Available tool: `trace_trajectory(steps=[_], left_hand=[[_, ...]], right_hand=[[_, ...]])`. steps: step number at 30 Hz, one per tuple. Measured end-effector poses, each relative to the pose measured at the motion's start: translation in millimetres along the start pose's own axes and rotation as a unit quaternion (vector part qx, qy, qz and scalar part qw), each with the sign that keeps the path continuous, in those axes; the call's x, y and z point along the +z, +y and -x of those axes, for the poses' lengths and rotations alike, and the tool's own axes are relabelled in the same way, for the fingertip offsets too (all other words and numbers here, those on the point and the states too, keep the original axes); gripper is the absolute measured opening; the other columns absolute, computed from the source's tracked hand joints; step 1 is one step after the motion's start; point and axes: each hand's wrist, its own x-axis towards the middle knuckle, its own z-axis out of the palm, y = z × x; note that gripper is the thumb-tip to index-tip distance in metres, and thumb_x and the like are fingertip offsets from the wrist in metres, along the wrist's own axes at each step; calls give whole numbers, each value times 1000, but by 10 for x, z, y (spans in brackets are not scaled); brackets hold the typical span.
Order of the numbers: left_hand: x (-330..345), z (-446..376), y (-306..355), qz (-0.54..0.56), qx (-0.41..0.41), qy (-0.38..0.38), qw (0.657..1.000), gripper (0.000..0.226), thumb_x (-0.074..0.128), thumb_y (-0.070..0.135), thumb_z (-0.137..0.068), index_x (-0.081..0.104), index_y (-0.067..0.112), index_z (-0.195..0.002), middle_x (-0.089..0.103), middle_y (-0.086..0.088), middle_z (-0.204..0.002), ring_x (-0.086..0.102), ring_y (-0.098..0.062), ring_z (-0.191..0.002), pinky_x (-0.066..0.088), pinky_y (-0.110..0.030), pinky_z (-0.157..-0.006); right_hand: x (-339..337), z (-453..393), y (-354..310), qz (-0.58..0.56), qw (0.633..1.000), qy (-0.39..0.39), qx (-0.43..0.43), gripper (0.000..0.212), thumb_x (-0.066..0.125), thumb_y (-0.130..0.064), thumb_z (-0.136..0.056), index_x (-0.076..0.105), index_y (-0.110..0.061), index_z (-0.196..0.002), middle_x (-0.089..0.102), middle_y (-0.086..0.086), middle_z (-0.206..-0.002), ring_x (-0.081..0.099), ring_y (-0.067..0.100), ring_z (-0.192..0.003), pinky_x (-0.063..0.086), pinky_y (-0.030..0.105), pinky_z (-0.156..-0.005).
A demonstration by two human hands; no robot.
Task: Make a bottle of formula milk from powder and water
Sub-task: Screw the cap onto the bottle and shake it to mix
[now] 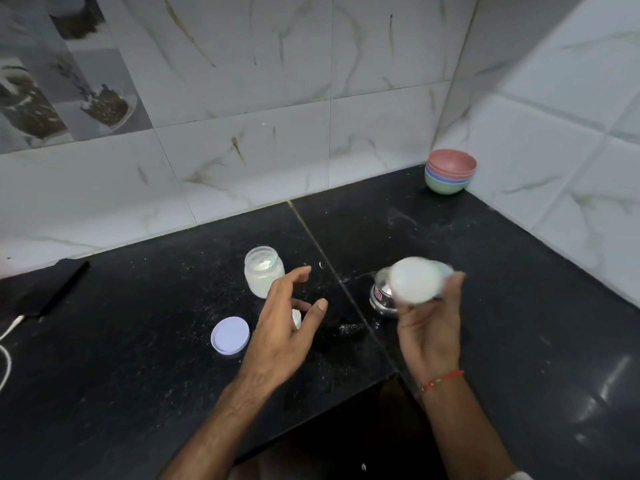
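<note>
Right hand (429,327): raised above the counter, palm toward the camera, fingers wrapped round a blurred white round object (416,279). Looks like the milky base of a bottle seen end-on, but the blur keeps me from being sure.
Object versus grip: it sits at 12 o'clock of the palm, thumb (453,289) on its 3 o'clock edge, the other fingers closing from below and behind.
Right wrist: red thread band (445,377); forearm runs in from 5 o'clock.
Left hand (284,337): holding nothing, fingers spread and loosely curled, hovering over the counter; forearm comes in from 7 o'clock.
Powder jar (263,270): glass, lid off, white powder inside, standing upright at 11 o'clock of the left hand, just past the fingertips; cannot tell if they touch.
Jar lid (230,335): pale lilac, lying flat at 9 o'clock of the left hand, near but apart.
Small white piece (296,318): mostly hidden behind the left fingers; cannot identify.
Steel vessel (381,296): shiny, with a red label, on the counter directly behind the held object, at its 8 o'clock side.
Stacked bowls (450,172): pink over blue over green, in the far corner at 1 o'clock, well apart.
Counter (138,341): black speckled stone, dusted with white flecks.
Far left: dark flat object (45,292) with a white cable (8,334).
</note>
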Motion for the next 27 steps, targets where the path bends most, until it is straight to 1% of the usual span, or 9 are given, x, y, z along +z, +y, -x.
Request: trace_trajectory(steps=[2,4,8,14,16,18,20,24,27], left_hand=[[-13,-5,-4,2,1,-5,1000,48,67,34,-99,46,42,-142,49,27,-136,68,-7,-98,59,-38,-80],[-20,-11,0,0,5,-13,1000,48,66,32,-100,47,42,-143,49,27,-135,67,-5,-97,60,-39,-82],[-34,-58,1,-16,11,-16,1000,46,64,28,-102,48,39,-144,51,21,-135,63,5,-96,56,-34,-82],[-82,-150,2,-16,23,-7,1000,42,61,25,-104,48,37,-142,53,17,-135,64,0,-96,56,-32,-83],[-91,-160,-17,-17,27,-3,1000,42,60,25,-104,49,39,-142,53,16,-135,64,-1,-97,56,-32,-83],[-99,-170,-39,-23,26,-5,999,42,60,25,-104,49,40,-142,53,17,-136,63,1,-99,56,-32,-84],[-105,-170,-50,-23,23,-8,999,42,60,26,-104,48,40,-142,53,18,-137,62,2,-100,56,-33,-85],[-99,-140,-55,-12,21,-6,1000,41,59,26,-104,49,41,-141,53,20,-135,63,1,-98,54,-31,-84],[-70,-110,-51,-14,22,-17,1000,40,59,27,-104,48,44,-139,52,26,-134,62,2,-99,54,-32,-85]], right_hand=[[-18,-47,14,-67,997,48,-2,55,50,-47,-104,50,-10,-143,67,14,-135,72,24,-111,63,31,-75],[-28,37,53,26,1000,17,6,58,55,-40,-101,41,-17,-151,60,15,-141,69,29,-112,63,36,-73],[13,211,102,266,951,-147,47,82,87,-38,-76,43,-44,-145,69,1,-113,70,18,-99,62,42,-77],[65,106,177,4,998,38,-53,64,57,-37,-98,34,-18,-154,56,15,-143,75,21,-100,64,38,-71],[53,153,144,148,988,-30,-43,69,69,-25,-93,34,-32,-152,61,6,-129,73,17,-97,63,43,-73],[23,205,102,358,914,-190,-10,80,79,-9,-85,40,-43,-146,67,-3,-114,69,17,-95,61,42,-80],[10,229,69,403,876,-262,14,84,83,-7,-81,42,-44,-145,70,-5,-110,69,20,-96,61,42,-86],[63,116,65,113,993,-17,-35,74,76,-43,-86,43,-27,-151,64,12,-134,70,26,-109,64,47,-80],[33,26,135,-133,989,69,-3,63,55,-47,-101,48,-7,-149,68,17,-133,74,23,-107,64,32,-74]])
